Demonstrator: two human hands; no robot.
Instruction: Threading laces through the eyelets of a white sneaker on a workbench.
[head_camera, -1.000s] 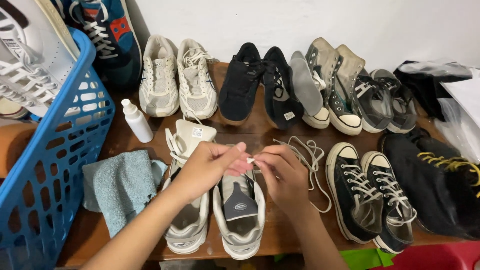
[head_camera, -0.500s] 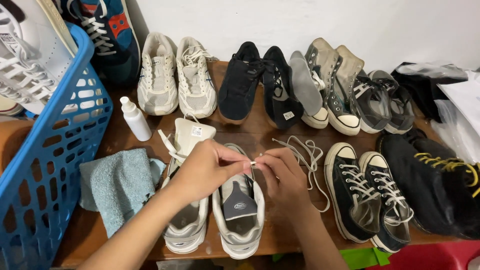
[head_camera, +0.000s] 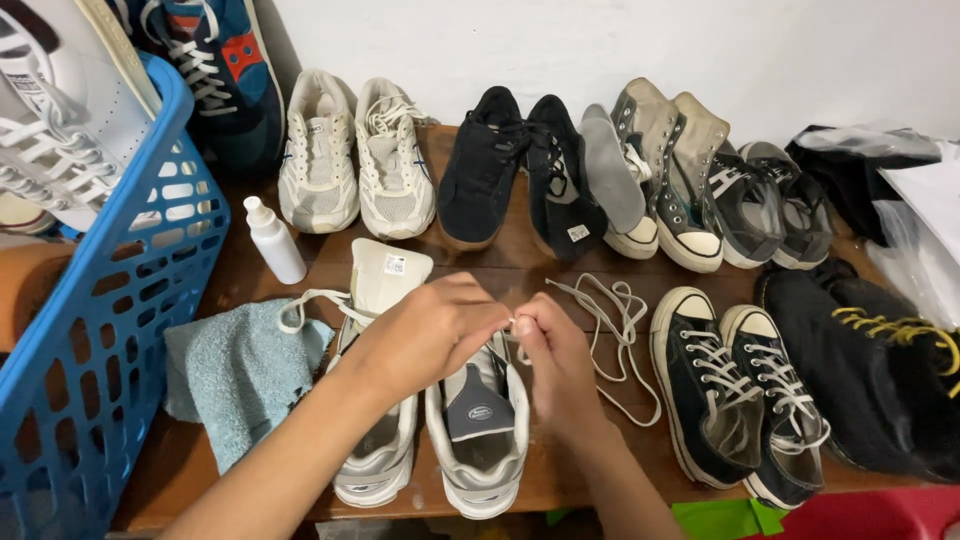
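White shoelace (head_camera: 610, 310): end pinched by left hand (head_camera: 430, 335) and right hand (head_camera: 555, 360) over unlaced grey-white sneaker (head_camera: 480, 430); lacing barely started.

Bottle (head_camera: 274, 239) behind cloth (head_camera: 243, 372), basket (head_camera: 95, 360) left, loose lace (head_camera: 612, 330) right.

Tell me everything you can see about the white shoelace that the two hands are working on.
The white shoelace is a flat woven cord, cotton-like, cream-white. One end is pinched between the fingertips of the left hand and the right hand, held above the pale grey sneaker. From there it runs right and lies in loose, overlapping loops on the wooden table, beside the black low-top sneakers. It is slack and not threaded through any eyelet that shows.
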